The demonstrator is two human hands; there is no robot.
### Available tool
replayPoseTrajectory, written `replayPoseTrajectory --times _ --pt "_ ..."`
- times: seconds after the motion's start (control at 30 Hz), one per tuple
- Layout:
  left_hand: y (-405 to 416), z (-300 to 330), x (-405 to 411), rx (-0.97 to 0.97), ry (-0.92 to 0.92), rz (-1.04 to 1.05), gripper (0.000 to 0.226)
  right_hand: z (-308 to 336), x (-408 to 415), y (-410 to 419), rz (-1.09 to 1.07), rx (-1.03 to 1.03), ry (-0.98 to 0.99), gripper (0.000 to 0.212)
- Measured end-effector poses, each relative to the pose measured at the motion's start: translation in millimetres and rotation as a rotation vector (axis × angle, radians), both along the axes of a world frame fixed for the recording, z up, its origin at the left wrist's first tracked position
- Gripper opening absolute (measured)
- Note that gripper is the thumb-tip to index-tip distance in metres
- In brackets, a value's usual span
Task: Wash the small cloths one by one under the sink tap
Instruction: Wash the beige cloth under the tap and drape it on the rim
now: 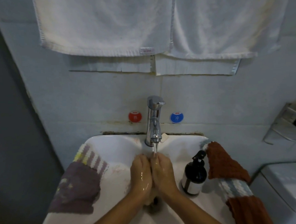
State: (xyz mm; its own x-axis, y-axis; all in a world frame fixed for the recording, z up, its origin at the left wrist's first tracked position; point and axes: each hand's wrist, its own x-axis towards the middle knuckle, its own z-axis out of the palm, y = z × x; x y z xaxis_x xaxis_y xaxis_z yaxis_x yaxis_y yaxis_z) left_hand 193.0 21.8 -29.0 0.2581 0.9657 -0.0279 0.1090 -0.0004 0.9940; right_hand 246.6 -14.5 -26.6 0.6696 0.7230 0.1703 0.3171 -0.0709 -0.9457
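Two bare forearms reach in from the bottom edge and meet over the middle of a white sink [121,143]. Left hand [140,174] and right hand [163,172] press together side by side, wet and shiny, fingers pointing away toward the tap. Fingers of both hands lie fairly straight against each other; whether a cloth sits between the palms cannot be told. Below the wrists a dark drain [155,201] shows in the basin.

Small cloths lie draped over both sides of the sink. On the left rim hangs a purple cloth [76,188], and just beyond it a cloth striped in purple, white and yellow [91,156]. Beside these, inside the basin and touching the left hand's edge, lies a pale pinkish-white cloth [115,171]. On the right rim hangs a rust-brown cloth [222,161] over a cloth striped in grey-blue and white [233,186], with more rust-brown fabric lower down at the frame's edge.

Between the right hand and the brown cloth stands a dark pump bottle [194,174] with a white label, upright on the sink ledge.

Farther back, a chrome tap [154,120] rises at the sink's rear centre, and a thin stream of water [155,148] falls from its spout onto the fingertips. On the wall behind it sit a red round sticker [135,116] to the left and a blue round sticker [177,117] to the right. A metal wall rack [285,123] shows at the far right. Highest on the wall hang two white towels [107,24].
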Motion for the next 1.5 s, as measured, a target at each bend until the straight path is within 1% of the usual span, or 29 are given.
replayPoseTrajectory --times 0.07,0.17,0.23,0.27,0.37,0.4,0.47,0.5,0.53,0.57,0.63,0.7,0.77,0.8,0.87,0.93,0.97,1.0,1.03,1.07,1.13,1.17,1.2,1.27,1.33,1.4,1.43,1.5 --pt "-8.1 0.3 0.3 0.036 -0.036 0.012 0.03 -0.1 2.0 -1.5 0.036 -0.031 0.056 0.029" --pt "-10.6 -1.3 -0.1 0.193 0.038 0.011 0.024 -1.0 3.4 -2.2 0.066 -0.069 0.076 0.025" --pt "-9.4 -1.4 0.7 0.233 0.046 0.003 0.022 0.4 3.8 -1.9 0.05 -0.034 0.08 0.028" --pt "-8.5 -1.1 0.9 0.201 0.034 -0.001 0.023 1.7 3.6 -2.4 0.031 -0.016 0.067 0.031" --pt "-1.3 1.1 4.9 -0.06 -0.051 -0.005 0.03 5.6 -0.5 -3.2 -0.023 -0.007 -0.033 0.04" --pt "0.4 3.1 5.0 -0.112 -0.055 -0.008 0.03 5.2 -1.7 -3.0 -0.031 0.002 -0.046 0.041" --pt "2.2 4.5 6.1 -0.09 -0.009 -0.017 0.031 2.5 -2.2 -1.2 -0.022 0.031 -0.009 0.036" --pt "1.4 3.5 5.9 -0.053 0.007 0.011 0.031 -0.5 -0.9 0.2 -0.004 0.03 0.018 0.031" --pt "-1.7 4.3 4.7 -0.037 -0.018 0.033 0.029 -3.4 0.5 1.5 0.01 0.009 0.029 0.028" --pt "-4.8 3.4 2.5 -0.016 -0.053 0.011 0.027 -6.0 2.4 2.2 0.013 -0.018 0.024 0.025" --pt "-7.9 1.2 0.6 0.043 -0.051 -0.047 0.025 -9.4 4.7 1.7 0.026 -0.014 0.008 0.024" --pt "-3.6 -0.7 1.0 0.009 -0.056 -0.033 0.029 -5.8 3.2 -1.5 0.074 0.039 0.041 0.026" --pt "1.1 -0.1 0.4 -0.068 -0.087 0.014 0.03 2.1 4.6 -2.9 0.118 0.041 0.032 0.027" --pt "1.3 2.0 0.0 -0.07 -0.086 0.06 0.029 5.7 7.1 -3.2 0.129 0.025 0.006 0.026" --pt "-0.7 7.5 -2.8 -0.004 -0.092 0.138 0.025 11.4 15.8 -3.5 0.162 0.002 -0.022 0.021" --pt "-1.9 13.0 -5.0 0.038 -0.096 0.212 0.014 15.8 23.1 -5.7 0.214 0.0 0.037 0.016" --pt "-0.2 14.5 -5.2 0.03 -0.079 0.24 0.007 16.5 26.2 -6.6 0.244 0.005 0.074 0.012" --pt "1.4 16.8 -5.3 0.006 -0.065 0.255 0.006 18.1 28.2 -7.4 0.274 0.012 0.101 0.007" --pt "4.6 16.6 -5.0 -0.025 -0.048 0.264 0.011 19.3 29.6 -7.8 0.3 0.026 0.118 0.003" --pt "8.4 16.1 -5.0 -0.043 -0.007 0.268 0.014 20.7 30.9 -7.5 0.316 0.039 0.121 0.005" --pt "16.4 13.4 -6.6 -0.008 0.16 0.261 0.014 25.6 31.0 -6.2 0.329 0.051 0.147 0.013" --pt "18.7 11.5 -7.6 0.02 0.208 0.215 0.018 27.2 30.3 -5.8 0.337 0.06 0.168 0.012" --pt "19.9 9.8 -7.3 0.034 0.188 0.143 0.027 28.9 28.8 -6.1 0.346 0.061 0.186 0.01" --pt "15.5 9.9 -4.8 -0.019 0.089 -0.023 0.041 28.7 28.8 -5.5 0.346 0.057 0.207 0.013" --pt "9.3 12.8 -2.1 -0.073 0.11 -0.129 0.045 26.8 30.0 -4.9 0.344 0.073 0.202 0.012" --pt "7.3 15.1 -0.7 -0.05 0.189 -0.169 0.05 24.4 32.8 -5.0 0.33 0.066 0.139 0.011" --pt "6.2 16.1 -2.5 -0.015 0.218 -0.162 0.053 24.4 33.5 -5.7 0.31 0.028 0.105 0.009" --pt "9.1 12.5 -6.0 0.117 0.215 -0.084 0.053 25.9 37.5 -8.1 0.276 -0.122 0.025 0.022"
